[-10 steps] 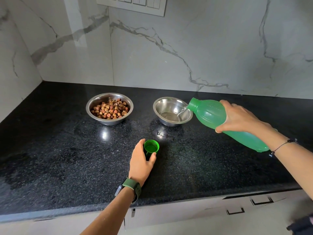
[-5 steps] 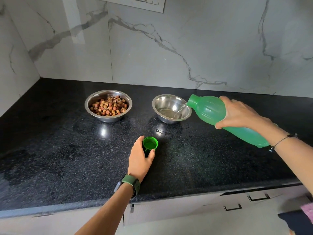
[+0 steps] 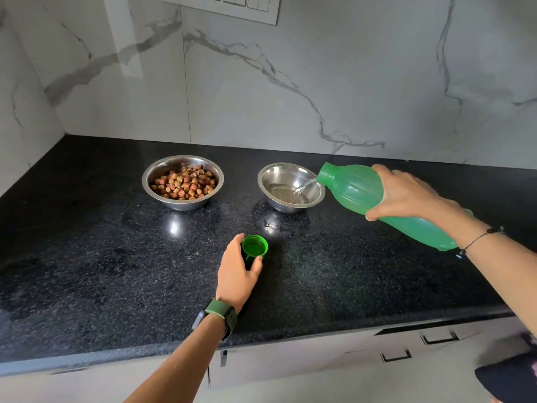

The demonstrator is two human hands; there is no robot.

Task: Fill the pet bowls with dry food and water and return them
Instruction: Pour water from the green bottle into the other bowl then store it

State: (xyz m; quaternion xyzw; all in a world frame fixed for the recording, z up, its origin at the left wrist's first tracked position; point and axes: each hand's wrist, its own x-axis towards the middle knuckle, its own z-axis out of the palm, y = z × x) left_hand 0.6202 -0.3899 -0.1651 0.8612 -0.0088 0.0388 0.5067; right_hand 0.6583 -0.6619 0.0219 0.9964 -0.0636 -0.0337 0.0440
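Note:
Two steel bowls stand side by side on the black counter (image 3: pixel 87 257). The left bowl (image 3: pixel 158 173) holds brown dry kibble (image 3: pixel 184 183). The right bowl (image 3: pixel 279 173) holds a little water. My right hand (image 3: pixel 406 193) grips a green plastic bottle (image 3: pixel 353 184), tilted with its mouth over the right bowl's rim, and a thin stream of water runs into the bowl. My left hand (image 3: pixel 236 271) holds the green bottle cap (image 3: pixel 255 245) upturned between fingers and thumb, nearer the counter's front.
A marble wall backs the counter, with a switch plate (image 3: pixel 232 4) at the top. White drawers with dark handles (image 3: pixel 396 356) sit under the counter's front edge. A few water drops (image 3: pixel 271 225) lie in front of the right bowl.
Water keeps running from the bottle into the right bowl. Both hands stay where they were; only the view shifts slightly.

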